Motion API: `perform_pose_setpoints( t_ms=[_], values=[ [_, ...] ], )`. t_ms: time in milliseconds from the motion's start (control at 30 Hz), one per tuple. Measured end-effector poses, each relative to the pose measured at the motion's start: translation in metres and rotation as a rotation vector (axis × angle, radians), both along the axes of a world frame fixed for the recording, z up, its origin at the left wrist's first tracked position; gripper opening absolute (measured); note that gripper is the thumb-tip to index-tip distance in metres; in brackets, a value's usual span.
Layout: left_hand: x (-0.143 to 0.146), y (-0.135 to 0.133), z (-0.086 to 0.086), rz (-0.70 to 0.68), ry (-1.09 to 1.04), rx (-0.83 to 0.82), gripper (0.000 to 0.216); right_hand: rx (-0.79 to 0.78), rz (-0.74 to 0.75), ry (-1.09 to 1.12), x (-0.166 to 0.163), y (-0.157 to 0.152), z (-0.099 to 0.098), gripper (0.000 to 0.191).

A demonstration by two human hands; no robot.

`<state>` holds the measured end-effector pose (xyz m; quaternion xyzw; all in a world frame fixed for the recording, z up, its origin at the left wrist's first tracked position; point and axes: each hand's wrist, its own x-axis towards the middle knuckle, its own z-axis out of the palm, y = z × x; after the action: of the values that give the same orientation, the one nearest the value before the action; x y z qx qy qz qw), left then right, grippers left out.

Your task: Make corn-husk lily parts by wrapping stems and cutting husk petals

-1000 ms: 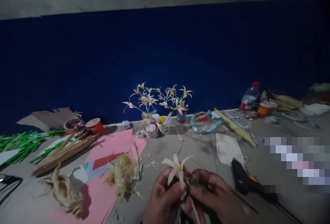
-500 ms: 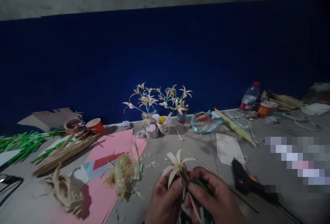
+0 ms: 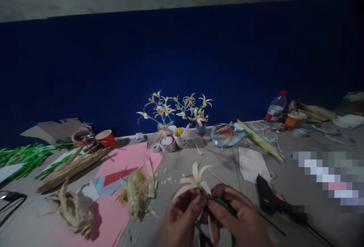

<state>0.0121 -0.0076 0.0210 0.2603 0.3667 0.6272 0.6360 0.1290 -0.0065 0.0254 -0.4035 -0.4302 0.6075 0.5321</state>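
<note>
A handmade cream flower (image 3: 196,180) with long pointed petals and a yellow centre stands upright between my two hands. My left hand (image 3: 183,211) pinches it just under the petals, thumb against the stem. My right hand (image 3: 231,213) is closed beside it, thumb and fingers around the green stem (image 3: 226,206) where it meets the flower. A narrow pale strip (image 3: 209,228) hangs below my fingertips. Something dark shows under the hands, too hidden to name. Behind, similar finished flowers (image 3: 163,110) stand in small containers.
A black glue gun (image 3: 273,199) lies right of my hands, near a thin stick (image 3: 271,222) and a white sheet (image 3: 254,163). Pink paper (image 3: 109,220), corn silk (image 3: 138,196) and dried husk (image 3: 72,211) lie left. Blue ribbon (image 3: 217,141) and a plastic bottle (image 3: 275,107) stand further back.
The flower has turned between my fingers, so its petals point differently and its centre faces me more. Both hands keep nearly the same place and grip.
</note>
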Motion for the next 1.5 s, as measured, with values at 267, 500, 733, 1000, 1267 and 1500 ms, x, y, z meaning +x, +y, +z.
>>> perform_pose_setpoints(
  t_ms=[267, 500, 733, 1000, 1267, 1500],
  values=[
    [-0.001, 0.000, -0.002, -0.057, -0.103, -0.020, 0.022, -0.098, 0.185, 0.098, 0.007, 0.002, 0.005, 0.033],
    [-0.003, 0.005, -0.013, -0.286, -0.163, 0.082, 0.016, -0.049, 0.191, 0.117, 0.008, 0.002, 0.000, 0.034],
    [-0.005, 0.004, -0.017, -0.253, -0.105, 0.160, 0.020, 0.103, 0.069, -0.083, 0.007, -0.001, -0.005, 0.034],
    [-0.004, 0.004, -0.015, -0.226, -0.081, 0.103, 0.020, 0.071, 0.025, -0.017, 0.003, -0.002, -0.005, 0.034],
    [-0.003, 0.000, -0.007, -0.192, -0.056, 0.003, 0.022, -0.096, 0.193, 0.125, 0.009, 0.002, 0.002, 0.035],
    [-0.002, -0.001, -0.003, -0.204, -0.066, 0.025, 0.026, -0.086, 0.146, 0.065, 0.008, 0.000, 0.005, 0.040]
  ],
)
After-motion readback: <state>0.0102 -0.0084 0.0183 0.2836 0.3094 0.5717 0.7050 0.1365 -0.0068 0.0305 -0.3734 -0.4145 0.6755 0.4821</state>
